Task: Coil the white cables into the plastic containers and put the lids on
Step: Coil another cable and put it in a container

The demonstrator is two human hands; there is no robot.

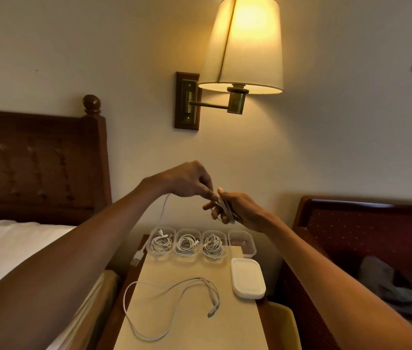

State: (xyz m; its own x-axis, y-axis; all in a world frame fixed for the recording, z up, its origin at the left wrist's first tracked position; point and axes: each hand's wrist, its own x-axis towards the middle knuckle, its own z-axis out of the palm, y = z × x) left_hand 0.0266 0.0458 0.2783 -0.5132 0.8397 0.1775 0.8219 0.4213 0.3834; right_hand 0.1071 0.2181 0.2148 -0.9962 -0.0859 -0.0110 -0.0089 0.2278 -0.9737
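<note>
Holding both hands up in the air over the nightstand (200, 332), mid-coil. Gripping a bundle of white cable (226, 210) loops in the right hand (240, 208), fingers curled round it. Pinching the free strand with the left hand (187, 181) just beside it, fingertips right up against the bundle. Letting the tail (163, 210) hang down off the left hand, plug end dangling by the table's far-left corner.

Seeing a row of clear containers (188, 254) along the far edge of the table, the three on the left each holding a coiled cable, all without lids. Sitting at the right end of that row, the rightmost container (250, 251), looking like no cable in it. Stacking up just near of that one, the white lids (248, 277). Lying loose and uncoiled on the near part of the table, one more loose cable (174, 290). Glowing on the wall above, a wall lamp (244, 44).
</note>
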